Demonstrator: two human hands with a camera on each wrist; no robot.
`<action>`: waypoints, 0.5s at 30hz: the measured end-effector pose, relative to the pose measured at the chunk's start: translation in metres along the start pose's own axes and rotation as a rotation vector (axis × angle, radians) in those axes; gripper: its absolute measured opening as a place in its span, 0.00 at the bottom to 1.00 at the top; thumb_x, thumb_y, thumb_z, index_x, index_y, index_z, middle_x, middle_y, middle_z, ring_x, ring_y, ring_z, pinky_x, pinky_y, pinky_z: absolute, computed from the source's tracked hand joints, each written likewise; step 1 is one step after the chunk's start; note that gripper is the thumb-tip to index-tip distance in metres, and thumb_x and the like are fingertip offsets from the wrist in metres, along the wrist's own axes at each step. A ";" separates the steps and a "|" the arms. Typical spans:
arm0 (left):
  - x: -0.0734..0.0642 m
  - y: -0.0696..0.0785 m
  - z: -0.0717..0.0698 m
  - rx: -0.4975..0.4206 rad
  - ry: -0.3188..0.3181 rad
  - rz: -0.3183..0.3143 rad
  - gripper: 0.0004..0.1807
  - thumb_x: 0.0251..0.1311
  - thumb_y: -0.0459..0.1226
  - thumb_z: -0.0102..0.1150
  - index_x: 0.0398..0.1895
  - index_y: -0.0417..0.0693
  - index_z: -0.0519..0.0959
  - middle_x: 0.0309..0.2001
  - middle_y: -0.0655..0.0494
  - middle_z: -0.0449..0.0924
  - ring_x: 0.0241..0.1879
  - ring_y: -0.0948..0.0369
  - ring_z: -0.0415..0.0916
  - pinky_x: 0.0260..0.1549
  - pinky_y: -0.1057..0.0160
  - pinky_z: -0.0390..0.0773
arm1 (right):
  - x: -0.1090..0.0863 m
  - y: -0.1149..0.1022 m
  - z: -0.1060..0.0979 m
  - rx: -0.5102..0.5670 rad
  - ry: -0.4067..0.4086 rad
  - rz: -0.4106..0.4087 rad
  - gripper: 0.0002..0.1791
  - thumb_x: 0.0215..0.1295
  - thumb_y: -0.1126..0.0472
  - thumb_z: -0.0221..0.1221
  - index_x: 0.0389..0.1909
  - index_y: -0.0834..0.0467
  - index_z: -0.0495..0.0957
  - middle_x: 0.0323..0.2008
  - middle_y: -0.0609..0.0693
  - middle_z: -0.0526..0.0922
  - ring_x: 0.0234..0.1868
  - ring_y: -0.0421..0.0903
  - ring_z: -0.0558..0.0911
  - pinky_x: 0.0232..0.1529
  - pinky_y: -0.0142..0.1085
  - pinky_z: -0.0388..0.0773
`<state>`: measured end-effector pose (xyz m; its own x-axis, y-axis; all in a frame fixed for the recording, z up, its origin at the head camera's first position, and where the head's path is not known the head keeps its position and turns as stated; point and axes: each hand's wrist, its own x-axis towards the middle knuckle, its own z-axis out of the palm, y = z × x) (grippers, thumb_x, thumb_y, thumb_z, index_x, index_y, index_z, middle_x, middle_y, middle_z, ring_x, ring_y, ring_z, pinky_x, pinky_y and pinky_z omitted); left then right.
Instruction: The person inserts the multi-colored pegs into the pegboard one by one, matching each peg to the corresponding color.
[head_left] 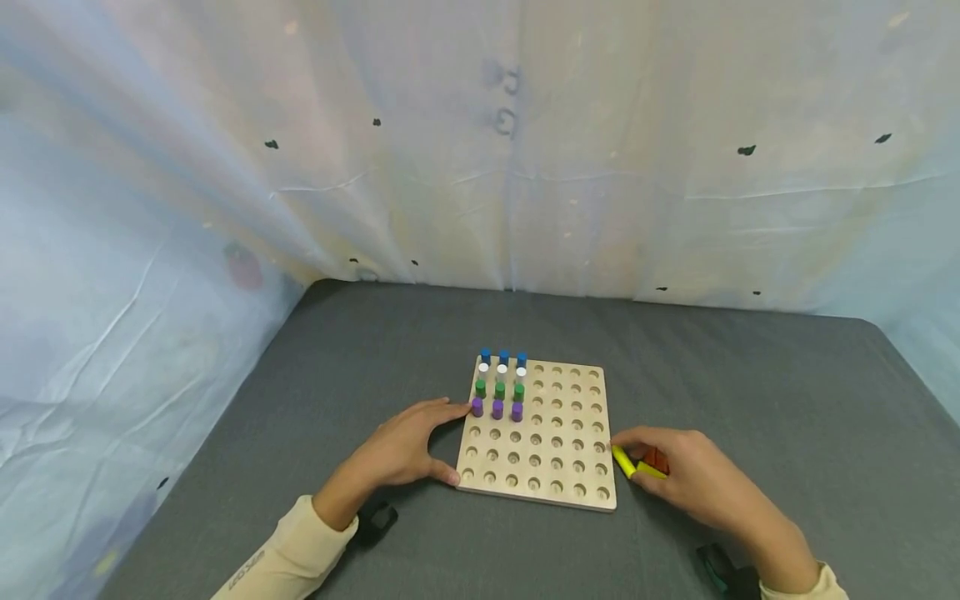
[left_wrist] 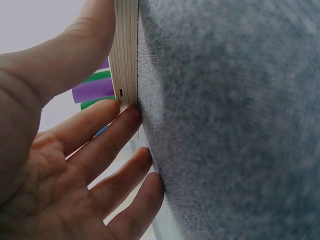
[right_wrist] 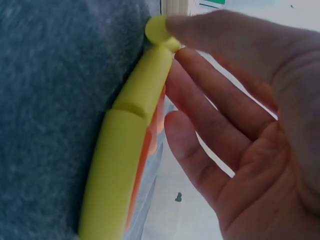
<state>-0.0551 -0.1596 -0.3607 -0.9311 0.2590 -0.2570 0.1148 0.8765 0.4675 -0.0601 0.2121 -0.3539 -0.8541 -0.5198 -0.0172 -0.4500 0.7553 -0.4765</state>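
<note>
A light wooden peg board point(head_left: 567, 477) lies on the table, with rows of three blue pegs point(head_left: 504, 358), three white pegs point(head_left: 502, 372), three green pegs point(head_left: 500, 390) and three purple pegs point(head_left: 497, 410) standing at its far left. My left hand point(head_left: 401, 446) rests against the board's left edge, thumb by the near corner, fingers fairly straight. Beyond the right edge, my right hand point(head_left: 686, 475) pinches a yellow peg point(head_left: 623, 462) between thumb and forefinger. More yellow pegs point(right_wrist: 112, 175) lie on the cloth beside it. Red-orange pegs point(head_left: 656, 460) are partly hidden under this hand.
Dark grey cloth point(head_left: 375, 358) covers the table. Pale printed curtains point(head_left: 570, 167) hang behind it and along the left side point(head_left: 112, 292). Several holes in the board's right and near parts hold no pegs. Dark wrist straps sit below both hands.
</note>
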 end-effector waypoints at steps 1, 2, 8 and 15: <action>0.000 0.000 0.000 0.000 0.000 -0.002 0.53 0.36 0.51 0.81 0.72 0.61 0.69 0.74 0.48 0.65 0.74 0.47 0.60 0.65 0.34 0.63 | 0.000 0.000 0.000 0.005 0.001 0.008 0.22 0.57 0.62 0.70 0.52 0.40 0.82 0.41 0.33 0.86 0.39 0.31 0.82 0.38 0.33 0.79; 0.000 0.000 0.000 0.000 0.000 -0.002 0.53 0.36 0.51 0.81 0.72 0.61 0.69 0.74 0.48 0.65 0.74 0.47 0.60 0.66 0.35 0.63 | 0.000 0.000 0.000 0.009 0.000 0.017 0.22 0.57 0.62 0.70 0.52 0.41 0.82 0.41 0.33 0.86 0.39 0.31 0.83 0.38 0.33 0.79; 0.000 -0.001 0.000 -0.004 0.010 -0.002 0.53 0.36 0.51 0.82 0.72 0.61 0.69 0.74 0.46 0.64 0.74 0.46 0.61 0.65 0.34 0.64 | 0.002 0.000 0.002 0.012 0.017 0.044 0.22 0.56 0.59 0.72 0.52 0.43 0.82 0.43 0.35 0.86 0.39 0.32 0.84 0.39 0.33 0.80; 0.001 -0.001 -0.001 -0.002 0.005 0.006 0.53 0.36 0.51 0.81 0.72 0.62 0.69 0.74 0.46 0.64 0.74 0.46 0.60 0.66 0.36 0.64 | 0.004 -0.002 0.006 -0.041 0.060 0.045 0.23 0.54 0.59 0.73 0.52 0.43 0.82 0.40 0.35 0.85 0.37 0.31 0.82 0.37 0.34 0.79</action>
<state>-0.0562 -0.1605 -0.3606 -0.9322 0.2624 -0.2495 0.1199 0.8739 0.4711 -0.0610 0.2066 -0.3583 -0.8873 -0.4609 0.0158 -0.4201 0.7938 -0.4397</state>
